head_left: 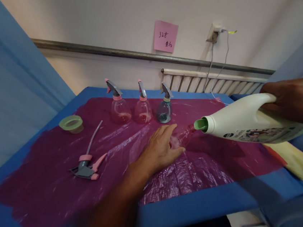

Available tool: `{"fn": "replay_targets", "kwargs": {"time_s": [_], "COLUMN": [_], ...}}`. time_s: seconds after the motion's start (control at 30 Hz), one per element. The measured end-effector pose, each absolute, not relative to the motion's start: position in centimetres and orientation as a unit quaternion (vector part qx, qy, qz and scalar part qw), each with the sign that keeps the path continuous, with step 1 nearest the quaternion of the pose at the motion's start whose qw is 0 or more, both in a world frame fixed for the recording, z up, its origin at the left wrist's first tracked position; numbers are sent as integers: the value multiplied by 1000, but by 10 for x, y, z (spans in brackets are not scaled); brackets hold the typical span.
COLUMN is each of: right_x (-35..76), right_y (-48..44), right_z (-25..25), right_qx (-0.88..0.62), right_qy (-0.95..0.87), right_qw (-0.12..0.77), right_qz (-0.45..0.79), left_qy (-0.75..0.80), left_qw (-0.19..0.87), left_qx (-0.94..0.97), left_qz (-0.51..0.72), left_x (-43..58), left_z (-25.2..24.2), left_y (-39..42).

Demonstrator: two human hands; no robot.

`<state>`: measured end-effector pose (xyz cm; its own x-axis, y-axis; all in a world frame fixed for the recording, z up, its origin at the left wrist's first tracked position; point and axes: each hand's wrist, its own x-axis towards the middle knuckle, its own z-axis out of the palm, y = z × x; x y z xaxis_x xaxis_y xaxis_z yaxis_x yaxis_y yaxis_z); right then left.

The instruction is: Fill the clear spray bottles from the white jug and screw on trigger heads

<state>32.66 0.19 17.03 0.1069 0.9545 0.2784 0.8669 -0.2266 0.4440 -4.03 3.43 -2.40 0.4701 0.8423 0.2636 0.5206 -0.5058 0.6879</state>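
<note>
My left hand is wrapped round a clear pink spray bottle without its top, which leans to the right above the purple plastic sheet. In my right hand is a large cream detergent jug, gripped by its handle and tipped to the left. The jug's green spout is at the bottle's mouth. Whether liquid is flowing I cannot tell. A grey and pink spray head with its tube lies loose on the sheet at left.
Three spray bottles, two pink and one green, stand behind my left hand. A green lidded tub sits at left, a yellow cloth at right. Behind the blue bed are a radiator and cords.
</note>
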Motion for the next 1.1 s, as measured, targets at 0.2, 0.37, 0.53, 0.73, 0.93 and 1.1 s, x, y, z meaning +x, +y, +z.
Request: {"fn": "replay_targets", "kwargs": {"time_s": [0.2, 0.37, 0.53, 0.73, 0.93, 1.1], "right_x": [320, 326, 332, 333, 330, 323], "right_y": [5, 6, 5, 6, 5, 5], "right_z": [173, 171, 170, 170, 169, 173], "right_qx": [750, 743, 738, 727, 733, 740], "right_qy": [605, 610, 617, 626, 623, 617], "right_qw": [111, 108, 96, 87, 84, 97], "right_qz": [243, 252, 257, 270, 260, 251], "left_qy": [425, 429, 428, 427, 432, 433], "left_qw": [272, 271, 268, 266, 274, 277], "left_qx": [812, 810, 811, 811, 808, 808], "left_qz": [291, 296, 296, 298, 294, 289], "left_x": [-40, -40, -40, -40, -41, -41], "left_z": [-21, -22, -25, -26, -26, -23], "left_y": [33, 33, 34, 34, 34, 33]}}
